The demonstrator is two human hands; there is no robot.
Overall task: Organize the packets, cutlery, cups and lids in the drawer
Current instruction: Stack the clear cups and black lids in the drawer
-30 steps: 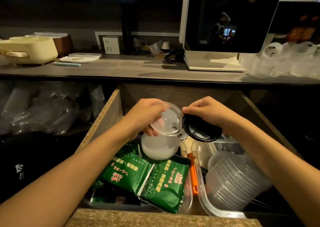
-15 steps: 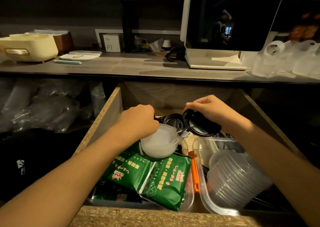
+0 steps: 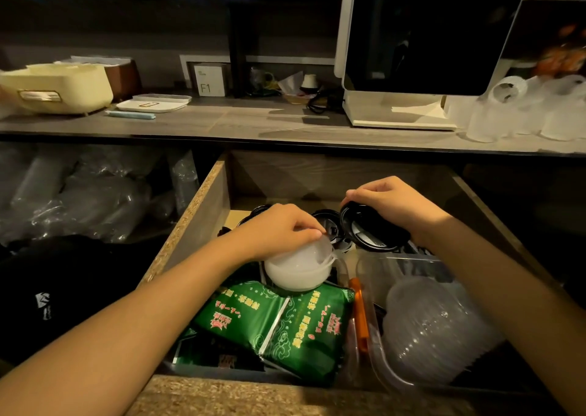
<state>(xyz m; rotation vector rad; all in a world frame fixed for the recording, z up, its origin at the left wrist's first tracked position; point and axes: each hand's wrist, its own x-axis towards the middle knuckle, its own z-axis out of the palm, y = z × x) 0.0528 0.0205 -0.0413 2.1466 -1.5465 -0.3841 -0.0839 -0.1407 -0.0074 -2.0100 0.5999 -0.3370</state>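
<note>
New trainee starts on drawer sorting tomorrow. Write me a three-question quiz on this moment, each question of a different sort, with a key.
1. True or false: the right hand holds a black lid.
2. Multiple choice: what does the left hand rest on? A) a green packet B) a frosted white cup C) the orange-handled tool
3. Fill in: the stack of clear lids lies in a clear ____ at the drawer's right.

Key
1. True; its fingers curl over the lid's rim.
2. B; the fingers sit on top of the frosted white cup, which lies above the green packets.
3. Tray.
</note>
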